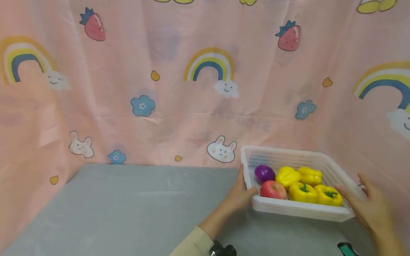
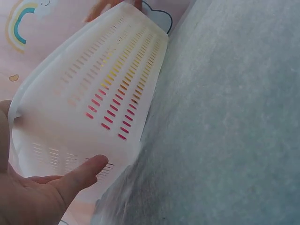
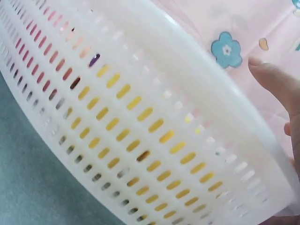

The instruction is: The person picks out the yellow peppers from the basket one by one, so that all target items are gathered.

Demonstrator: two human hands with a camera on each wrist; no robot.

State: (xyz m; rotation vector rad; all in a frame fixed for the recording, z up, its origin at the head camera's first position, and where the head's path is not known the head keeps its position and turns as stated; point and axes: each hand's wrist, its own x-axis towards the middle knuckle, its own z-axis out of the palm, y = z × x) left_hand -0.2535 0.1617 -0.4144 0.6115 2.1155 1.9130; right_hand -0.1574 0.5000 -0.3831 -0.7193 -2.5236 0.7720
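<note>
A white perforated plastic basket (image 1: 301, 207) stands at the right side of the grey table. Inside lie a purple eggplant-like vegetable (image 1: 264, 173), a red apple (image 1: 273, 190) and several yellow bell peppers (image 1: 302, 192). My left hand (image 1: 241, 193) grips the basket's left end, its thumb (image 2: 84, 176) pressed along the outer wall. Beside the right end is my right hand (image 1: 373, 209), fingers spread and thumb over the rim. In the right wrist view that thumb (image 3: 274, 82) shows apart from the rim. The basket partly hides the other fingers.
A pink curtain (image 1: 179, 135) with cartoon prints encloses the back and sides of the grey table (image 1: 128, 213). Near the front edge lies a black-and-green object (image 1: 347, 249), partly cut off. A black device (image 1: 222, 249) sits at the left wrist.
</note>
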